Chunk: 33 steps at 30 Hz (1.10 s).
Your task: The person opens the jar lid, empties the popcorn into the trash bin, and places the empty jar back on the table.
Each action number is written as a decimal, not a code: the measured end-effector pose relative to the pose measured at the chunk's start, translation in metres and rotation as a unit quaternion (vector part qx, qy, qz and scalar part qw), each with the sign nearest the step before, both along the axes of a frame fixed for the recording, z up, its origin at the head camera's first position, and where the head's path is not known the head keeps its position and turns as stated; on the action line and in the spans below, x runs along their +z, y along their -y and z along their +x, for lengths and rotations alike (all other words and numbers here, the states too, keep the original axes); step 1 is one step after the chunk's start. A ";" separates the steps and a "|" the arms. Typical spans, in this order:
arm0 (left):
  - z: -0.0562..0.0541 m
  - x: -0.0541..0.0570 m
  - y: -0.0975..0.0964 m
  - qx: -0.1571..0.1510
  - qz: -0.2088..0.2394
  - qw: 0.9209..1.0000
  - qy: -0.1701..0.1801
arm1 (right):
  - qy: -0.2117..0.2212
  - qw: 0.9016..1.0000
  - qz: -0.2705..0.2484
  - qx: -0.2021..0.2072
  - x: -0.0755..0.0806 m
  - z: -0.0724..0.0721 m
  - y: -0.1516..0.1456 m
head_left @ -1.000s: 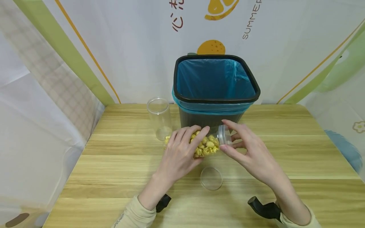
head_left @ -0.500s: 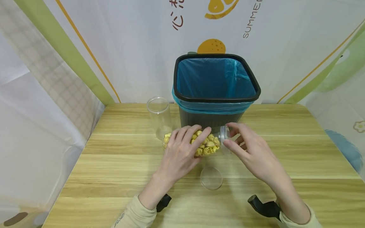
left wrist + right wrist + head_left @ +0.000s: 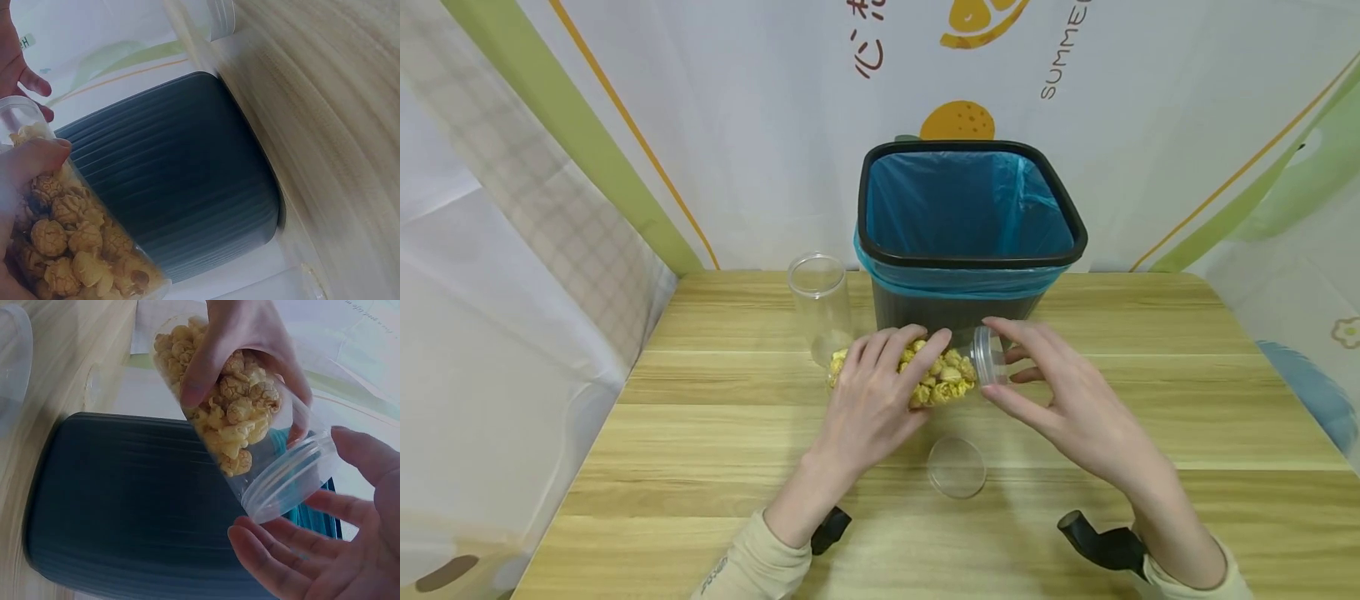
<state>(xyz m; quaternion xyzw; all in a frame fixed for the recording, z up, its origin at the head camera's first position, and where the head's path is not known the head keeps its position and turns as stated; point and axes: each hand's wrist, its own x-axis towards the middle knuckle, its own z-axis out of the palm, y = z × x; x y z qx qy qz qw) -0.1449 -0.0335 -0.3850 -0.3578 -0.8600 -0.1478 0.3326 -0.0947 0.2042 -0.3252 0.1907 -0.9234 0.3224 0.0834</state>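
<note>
Left hand (image 3: 876,392) is gripping the popcorn jar (image 3: 947,379), held sideways just in front of the bin (image 3: 925,312) — right hand (image 3: 1067,392) is pinching the clear lid (image 3: 990,357) at its end, thumb opposite fingers.

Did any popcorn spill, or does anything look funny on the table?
I see nothing spilled. The popcorn jar is tipped sideways in the left hand, but its lid looks to be on. The one slightly odd thing is a clear disc lying by itself on the table, not on any jar.
</note>
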 end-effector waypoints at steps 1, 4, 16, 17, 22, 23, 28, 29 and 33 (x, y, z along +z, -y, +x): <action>0.000 0.000 0.000 0.000 0.000 1.000 0.003 | -0.008 1.000 0.001 0.005 0.000 0.000 -0.001; 0.000 0.001 0.000 -0.001 0.002 1.000 0.006 | -0.021 1.000 0.005 0.014 0.001 0.001 -0.002; 0.003 0.001 -0.002 0.004 0.000 1.000 0.010 | 0.053 0.998 0.000 -0.031 0.006 0.001 -0.005; 0.003 0.000 -0.002 0.004 -0.001 1.000 0.006 | 0.054 0.998 0.004 -0.035 0.006 0.000 -0.005; 0.003 -0.001 -0.002 0.006 -0.007 1.000 -0.010 | 0.061 0.997 0.007 -0.042 0.003 -0.003 -0.002; 0.004 -0.001 -0.002 0.006 -0.008 1.000 -0.010 | 0.061 0.997 0.006 -0.043 0.003 -0.003 -0.002; 0.003 -0.001 -0.002 0.008 -0.009 1.000 -0.006 | 0.071 0.997 -0.002 -0.040 0.004 -0.002 -0.002; 0.003 -0.001 -0.002 0.008 -0.008 1.000 -0.006 | 0.071 0.997 -0.003 -0.038 0.004 -0.001 -0.002; 0.003 -0.001 -0.002 0.009 -0.008 1.000 -0.006 | 0.064 0.998 -0.008 -0.021 0.005 0.000 -0.004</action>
